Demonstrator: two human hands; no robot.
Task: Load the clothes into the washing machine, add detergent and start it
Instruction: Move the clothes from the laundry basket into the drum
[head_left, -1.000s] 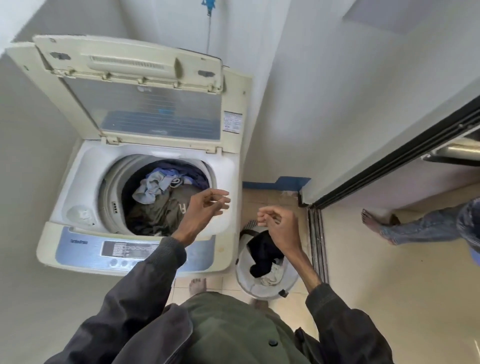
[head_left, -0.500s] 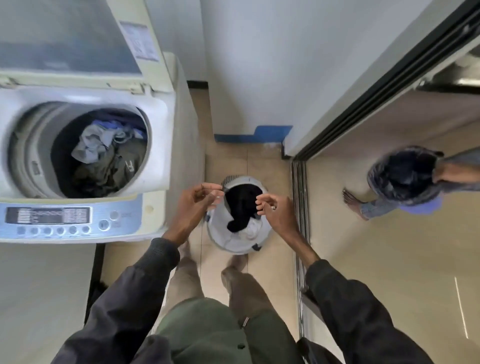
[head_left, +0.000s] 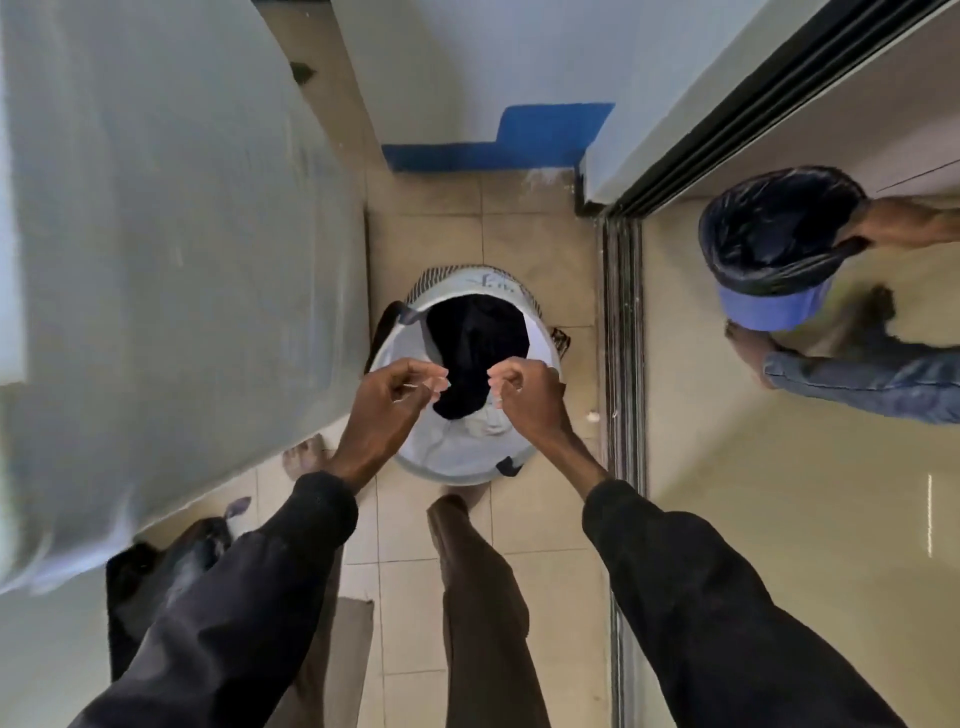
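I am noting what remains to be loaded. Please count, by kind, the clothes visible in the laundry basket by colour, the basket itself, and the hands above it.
Dark garment: 1
Pale garment: 1
Laundry basket: 1
Hands above it, left hand and right hand: 2
Total: 5
More clothes may lie hidden underneath.
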